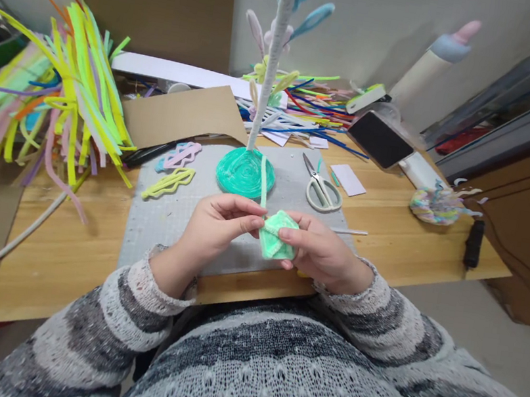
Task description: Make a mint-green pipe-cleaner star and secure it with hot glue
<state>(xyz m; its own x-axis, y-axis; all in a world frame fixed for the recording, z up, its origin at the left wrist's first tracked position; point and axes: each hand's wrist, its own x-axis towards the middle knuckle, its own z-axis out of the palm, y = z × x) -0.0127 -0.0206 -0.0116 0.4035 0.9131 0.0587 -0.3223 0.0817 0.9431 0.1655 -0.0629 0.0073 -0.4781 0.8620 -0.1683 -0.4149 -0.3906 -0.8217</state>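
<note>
Above the front of the grey cutting mat (pixel 225 262), my right hand (pixel 320 246) grips a mint-green folded pipe-cleaner piece (pixel 275 243), its thumb lying across the face. A pale green pipe-cleaner strand (pixel 264 182) rises from that piece. My left hand (pixel 226 222) pinches at the strand's base, thumb and forefinger together at the piece's left edge. Just beyond stands a round green coiled base (pixel 236 171) carrying a tall white wrapped stem (pixel 272 60) with pastel loops. Scissors (pixel 321 187) lie to the right. Yellow zigzag pipe cleaners (pixel 169 183) and pink ones (pixel 182 155) rest on the left.
A big bundle of bright pipe cleaners (pixel 72 90) spreads over the left side, near a cardboard sheet (pixel 188 114). Loose pipe cleaners (pixel 308 109) lie at the back. On the right are a phone (pixel 381 139), a white bottle (pixel 427 63), a pastel coil (pixel 436 205) and a black tool (pixel 474 244).
</note>
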